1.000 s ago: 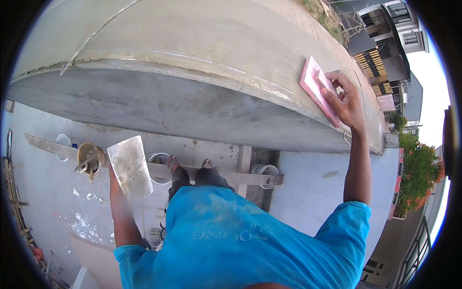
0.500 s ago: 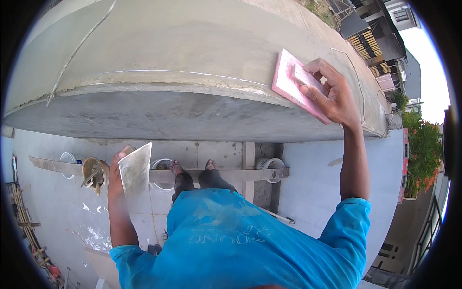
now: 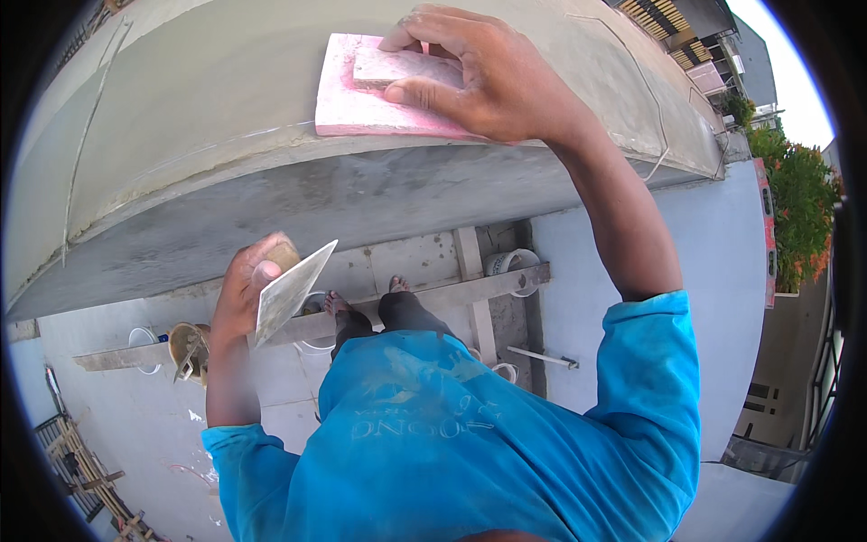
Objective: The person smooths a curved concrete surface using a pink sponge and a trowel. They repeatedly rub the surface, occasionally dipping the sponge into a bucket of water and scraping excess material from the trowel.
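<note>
Along plastered edge point(image 3: 226, 158): pink float point(image 3: 343, 101), underside hidden.
Right hand point(image 3: 492, 77): pinching float's grip block point(image 3: 388, 68), some fingertips hidden.
Left hand point(image 3: 242, 285): closed round pale board's point(image 3: 293, 294) handle point(image 3: 284, 254), partly covered.
White bucket point(image 3: 498, 262): partly behind plank point(image 3: 442, 296).

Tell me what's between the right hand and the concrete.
In the head view, the pink float lies between the right hand and the concrete, gripped by its handle.
</note>
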A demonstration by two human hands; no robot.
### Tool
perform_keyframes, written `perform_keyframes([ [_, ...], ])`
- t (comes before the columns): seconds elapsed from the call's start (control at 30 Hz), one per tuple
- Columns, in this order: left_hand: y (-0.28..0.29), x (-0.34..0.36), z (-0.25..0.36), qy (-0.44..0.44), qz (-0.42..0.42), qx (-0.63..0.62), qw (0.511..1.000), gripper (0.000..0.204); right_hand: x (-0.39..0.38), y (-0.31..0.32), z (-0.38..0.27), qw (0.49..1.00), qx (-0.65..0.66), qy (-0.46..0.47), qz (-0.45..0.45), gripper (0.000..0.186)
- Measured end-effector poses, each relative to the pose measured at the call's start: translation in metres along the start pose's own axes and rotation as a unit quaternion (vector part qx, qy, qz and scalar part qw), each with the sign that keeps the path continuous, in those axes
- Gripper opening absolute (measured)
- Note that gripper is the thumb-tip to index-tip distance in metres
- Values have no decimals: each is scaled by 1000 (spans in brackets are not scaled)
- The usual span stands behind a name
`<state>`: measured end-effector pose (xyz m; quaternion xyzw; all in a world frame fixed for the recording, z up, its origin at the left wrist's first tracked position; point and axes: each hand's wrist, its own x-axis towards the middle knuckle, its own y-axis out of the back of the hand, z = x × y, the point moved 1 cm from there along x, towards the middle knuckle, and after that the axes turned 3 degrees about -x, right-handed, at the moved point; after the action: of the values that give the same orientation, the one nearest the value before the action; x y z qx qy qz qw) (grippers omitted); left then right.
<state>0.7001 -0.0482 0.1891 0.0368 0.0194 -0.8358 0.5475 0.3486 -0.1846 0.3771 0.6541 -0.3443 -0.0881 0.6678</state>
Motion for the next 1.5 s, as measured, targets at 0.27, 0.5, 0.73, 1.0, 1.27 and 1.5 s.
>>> perform_keyframes([
  [0.27, 4, -51, -6, 72, 150, -80, 983, 81, -104, 67, 98, 971, -30, -235, 10, 40],
  [0.5, -7, -11, -23, 31, 35, 21, 999, 64, -23, 10, 14, 999, 20, -37, 8, 46],
  [0.73, -36, 5, 21, 27, 53, -62, 996, 80, -44, 41, 50, 989, -34, -146, -6, 39],
  [1.0, -1, -41, -39, 119, 137, -145, 973, 68, -106, 53, 54, 989, 40, -139, -32, 40],
  [1.27, 16, -71, -86, 115, 282, -135, 943, 47, 36, -23, 2, 996, 64, 38, 46, 43],
  [1.5, 14, -44, -66, 177, 222, -106, 953, 57, -49, 12, 14, 995, 40, -83, 24, 38],
])
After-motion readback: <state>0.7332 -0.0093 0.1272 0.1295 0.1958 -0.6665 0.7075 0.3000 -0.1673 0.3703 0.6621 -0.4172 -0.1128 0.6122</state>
